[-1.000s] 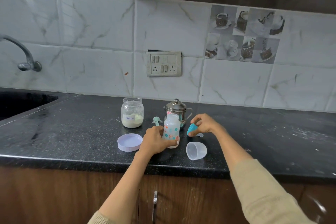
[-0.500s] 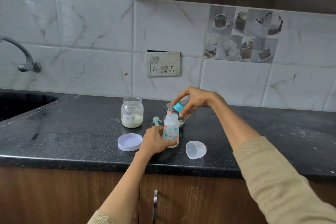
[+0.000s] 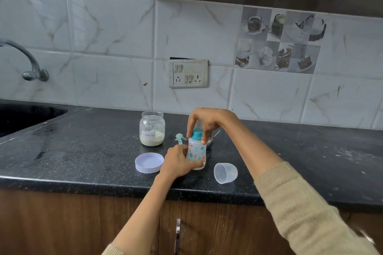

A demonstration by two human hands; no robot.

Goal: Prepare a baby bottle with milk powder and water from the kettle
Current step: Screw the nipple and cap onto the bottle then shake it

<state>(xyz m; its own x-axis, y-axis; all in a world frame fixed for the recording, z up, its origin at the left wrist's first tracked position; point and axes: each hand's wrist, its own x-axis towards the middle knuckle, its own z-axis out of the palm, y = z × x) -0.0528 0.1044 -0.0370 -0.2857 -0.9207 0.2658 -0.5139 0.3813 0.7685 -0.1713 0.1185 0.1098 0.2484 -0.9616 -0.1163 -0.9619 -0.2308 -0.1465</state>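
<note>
Teal collar under right hand

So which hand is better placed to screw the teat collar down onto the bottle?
Right. The right hand already grips the teal collar from above, while the left hand holds the bottle steady on the counter.

Baby bottle upright on counter, teal collar on top; formula jar open behind-left.

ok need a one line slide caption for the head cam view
Left hand steadies the baby bottle on the counter while the right hand fits its teal nipple cap.
</note>
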